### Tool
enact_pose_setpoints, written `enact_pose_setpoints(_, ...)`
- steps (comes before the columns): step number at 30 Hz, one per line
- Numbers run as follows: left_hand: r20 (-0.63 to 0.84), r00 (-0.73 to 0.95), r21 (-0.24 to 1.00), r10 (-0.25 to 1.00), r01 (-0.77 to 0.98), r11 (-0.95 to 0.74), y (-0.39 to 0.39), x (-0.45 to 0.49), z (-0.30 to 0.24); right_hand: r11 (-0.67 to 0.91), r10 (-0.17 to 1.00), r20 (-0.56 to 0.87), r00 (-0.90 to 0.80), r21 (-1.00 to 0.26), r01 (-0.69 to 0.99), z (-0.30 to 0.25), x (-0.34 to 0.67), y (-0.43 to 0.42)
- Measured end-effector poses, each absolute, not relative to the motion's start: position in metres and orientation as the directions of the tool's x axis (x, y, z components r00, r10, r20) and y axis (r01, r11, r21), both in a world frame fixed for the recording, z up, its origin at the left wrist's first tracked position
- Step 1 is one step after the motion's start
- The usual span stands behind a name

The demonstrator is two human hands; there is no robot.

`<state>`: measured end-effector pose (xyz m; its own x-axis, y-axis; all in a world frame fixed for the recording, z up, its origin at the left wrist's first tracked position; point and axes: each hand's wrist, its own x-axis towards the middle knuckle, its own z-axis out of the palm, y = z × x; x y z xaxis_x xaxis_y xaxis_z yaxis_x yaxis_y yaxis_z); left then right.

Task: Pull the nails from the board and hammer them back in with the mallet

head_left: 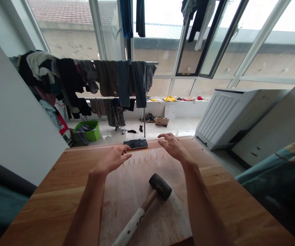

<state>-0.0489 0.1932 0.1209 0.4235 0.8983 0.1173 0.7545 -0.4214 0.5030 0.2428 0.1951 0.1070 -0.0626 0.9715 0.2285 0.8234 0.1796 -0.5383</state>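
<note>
My left hand [113,158] hovers over the left end of a row of several small upright nails [144,159], its fingers apart and nothing in them. Past the right end of that row is my right hand [171,146], also empty with fingers spread. The nails stand in a thin wooden board [127,191] lying on the table. A rubber mallet [160,186] with a black head and a white-wrapped handle rests on the board between my forearms. Just beyond the nails, a dark phone [135,144] lies near the table's far edge, close to my left fingertips.
The wooden table [50,194] ends just past the phone. Beyond it stand a rack of hung clothes [106,78], a green basket [93,131] and a small cardboard box [162,121]. A white ribbed cabinet [219,116] is at the right, below the windows.
</note>
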Motion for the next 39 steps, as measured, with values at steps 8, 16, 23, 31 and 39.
enact_pose_setpoints(8, 0.016, 0.442, 0.437, 0.897, 0.804, -0.404, 0.200, -0.056, 0.083, 0.235, 0.970, 0.064, -0.234, -0.489, 0.840, 0.096, 0.239, 0.192)
enact_pose_setpoints(16, 0.002, 0.486, 0.426, 0.874, 0.790, -0.441, 0.200, -0.046, 0.075, 0.172, 0.963, -0.125, -0.240, -0.405, 0.898, 0.075, 0.239, 0.203)
enact_pose_setpoints(23, 0.026, 0.495, 0.445, 0.868, 0.772, -0.454, 0.202, -0.043, 0.071, 0.223, 0.948, -0.135, -0.288, -0.363, 0.905, 0.064, 0.233, 0.211)
enact_pose_setpoints(31, 0.059, 0.480, 0.439, 0.875, 0.775, -0.455, 0.198, -0.043, 0.086, 0.204, 0.954, -0.137, -0.266, -0.353, 0.913, 0.063, 0.229, 0.212)
enact_pose_setpoints(39, 0.067, 0.497, 0.412, 0.865, 0.776, -0.477, 0.198, -0.037, 0.081, 0.182, 0.972, -0.083, -0.219, -0.318, 0.930, 0.083, 0.223, 0.205)
